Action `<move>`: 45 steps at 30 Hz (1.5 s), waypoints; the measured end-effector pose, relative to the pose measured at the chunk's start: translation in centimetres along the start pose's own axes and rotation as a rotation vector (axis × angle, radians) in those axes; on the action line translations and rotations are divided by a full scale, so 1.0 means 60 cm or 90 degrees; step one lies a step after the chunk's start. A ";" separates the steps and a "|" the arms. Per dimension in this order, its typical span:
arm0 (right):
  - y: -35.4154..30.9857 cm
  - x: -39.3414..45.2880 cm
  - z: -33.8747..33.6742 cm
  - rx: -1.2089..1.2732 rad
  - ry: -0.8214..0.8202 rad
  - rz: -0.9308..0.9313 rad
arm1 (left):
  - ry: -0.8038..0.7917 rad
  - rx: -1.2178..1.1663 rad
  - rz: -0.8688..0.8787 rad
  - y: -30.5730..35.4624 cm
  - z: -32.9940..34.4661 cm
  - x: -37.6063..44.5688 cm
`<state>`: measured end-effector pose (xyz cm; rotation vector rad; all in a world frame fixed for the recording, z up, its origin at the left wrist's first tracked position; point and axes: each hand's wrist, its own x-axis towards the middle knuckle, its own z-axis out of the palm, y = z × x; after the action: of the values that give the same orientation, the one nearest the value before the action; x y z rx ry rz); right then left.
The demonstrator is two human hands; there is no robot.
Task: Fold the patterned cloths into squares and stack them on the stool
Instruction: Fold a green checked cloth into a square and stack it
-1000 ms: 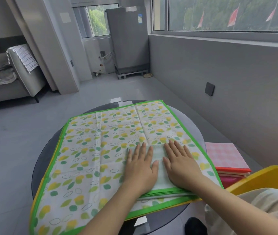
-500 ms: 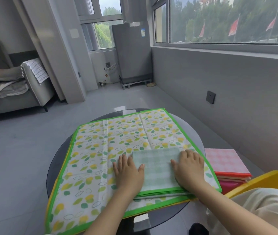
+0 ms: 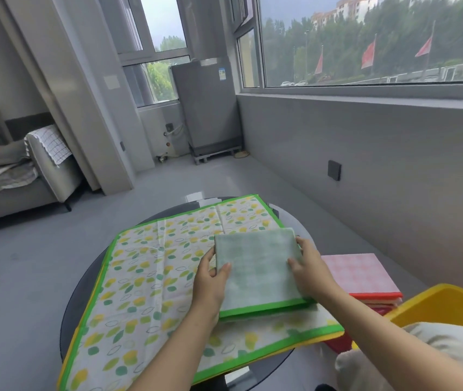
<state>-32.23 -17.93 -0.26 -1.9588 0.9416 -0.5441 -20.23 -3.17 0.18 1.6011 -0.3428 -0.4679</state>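
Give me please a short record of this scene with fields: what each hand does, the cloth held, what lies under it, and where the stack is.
left hand: grips the left edge of the folded cloth
right hand: grips its right edge
held cloth: folded green checked square cloth with green border
underneath: spread leaf-patterned cloth on the round dark table
stack: pink checked folded cloths, right of the table

Green-bordered folded square [image 3: 258, 270] lifted above spread leaf-print cloth [image 3: 151, 277].
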 end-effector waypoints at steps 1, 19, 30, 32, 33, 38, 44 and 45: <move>0.000 0.008 -0.018 0.022 0.012 -0.006 | -0.001 -0.012 0.003 0.008 0.016 0.004; 0.188 0.150 -0.324 -0.010 0.151 0.052 | -0.107 -0.060 -0.091 -0.010 0.433 0.102; 0.363 0.242 -0.273 -0.042 0.042 0.159 | 0.010 0.144 -0.157 -0.146 0.553 0.160; 0.391 0.252 -0.249 -0.050 0.025 0.163 | 0.028 0.198 -0.169 -0.181 0.560 0.172; 0.403 0.255 -0.236 -0.052 0.017 0.166 | 0.037 0.223 -0.180 -0.197 0.563 0.177; 0.456 0.254 -0.179 -0.060 -0.021 0.179 | 0.046 0.329 -0.204 -0.253 0.561 0.185; 0.504 0.241 -0.138 -0.113 0.000 0.182 | 0.021 0.363 -0.171 -0.301 0.552 0.174; 0.505 0.240 -0.135 -0.122 0.008 0.180 | 0.022 0.369 -0.157 -0.307 0.551 0.174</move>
<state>-41.07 -43.62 -21.59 -1.9450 1.2927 -0.3133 -28.52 -35.41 -20.64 2.2290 -0.2671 -0.5595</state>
